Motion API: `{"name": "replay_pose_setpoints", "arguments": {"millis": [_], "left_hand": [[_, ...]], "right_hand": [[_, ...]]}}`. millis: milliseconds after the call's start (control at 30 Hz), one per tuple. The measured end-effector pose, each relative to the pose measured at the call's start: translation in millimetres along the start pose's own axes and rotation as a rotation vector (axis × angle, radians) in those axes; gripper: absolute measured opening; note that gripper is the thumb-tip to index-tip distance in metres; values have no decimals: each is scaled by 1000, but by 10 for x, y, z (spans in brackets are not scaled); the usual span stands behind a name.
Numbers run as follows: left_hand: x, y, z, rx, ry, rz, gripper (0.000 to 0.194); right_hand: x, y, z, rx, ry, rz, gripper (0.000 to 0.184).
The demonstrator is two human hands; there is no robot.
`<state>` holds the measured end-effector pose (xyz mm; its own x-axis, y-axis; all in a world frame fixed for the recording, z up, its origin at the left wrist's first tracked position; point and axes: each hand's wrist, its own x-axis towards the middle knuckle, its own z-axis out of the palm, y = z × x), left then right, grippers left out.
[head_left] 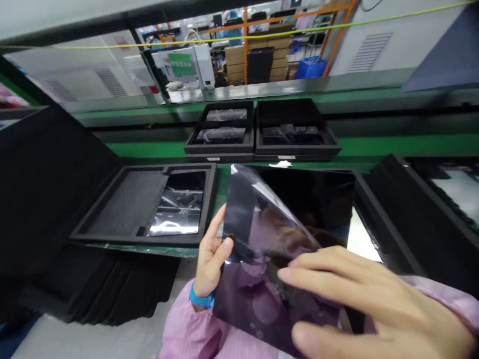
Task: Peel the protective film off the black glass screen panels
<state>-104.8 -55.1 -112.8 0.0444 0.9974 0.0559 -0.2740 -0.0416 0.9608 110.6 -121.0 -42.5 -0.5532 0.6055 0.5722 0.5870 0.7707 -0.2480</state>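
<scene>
My left hand [213, 254] grips the left edge of a glossy dark screen panel [254, 284], with the thumb on its front face. The panel is tilted, and a clear film edge [269, 192] runs diagonally along its upper side. Over the panel's right part is my right hand [348, 294], fingers stretched out and thumb apart. Whether its fingertips touch the surface I cannot tell. Behind the held panel, another dark glossy panel [333, 199] lies in a black foam tray [385, 229].
To the left, an open foam tray [108, 232] holds a shiny panel [179, 204]. Two black trays [220, 149] [299, 151] with film-covered pieces stand at the back. A further black tray [422, 184] is at right. A yellow cable [232, 38] crosses above.
</scene>
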Motion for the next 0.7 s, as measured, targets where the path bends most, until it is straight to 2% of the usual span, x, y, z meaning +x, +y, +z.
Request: {"name": "replay_pose_setpoints", "arguments": {"millis": [100, 200, 300, 400, 567, 700], "left_hand": [[51, -155, -132, 1, 31, 134, 47], [15, -229, -205, -10, 95, 146, 48], [-48, -235, -220, -39, 172, 85, 54], [-64, -226, -220, -26, 219, 94, 55], [27, -218, -194, 94, 174, 114, 43], [100, -214, -125, 112, 112, 99, 37]], "right_hand": [[149, -33, 24, -30, -25, -157, 22], [172, -13, 17, -22, -120, -248, 23], [165, -9, -17, -12, -175, -283, 28], [200, -24, -77, 54, -167, -320, 28], [272, 116, -196, 109, -344, -300, 34], [275, 336, -150, 212, -195, -358, 22]]}}
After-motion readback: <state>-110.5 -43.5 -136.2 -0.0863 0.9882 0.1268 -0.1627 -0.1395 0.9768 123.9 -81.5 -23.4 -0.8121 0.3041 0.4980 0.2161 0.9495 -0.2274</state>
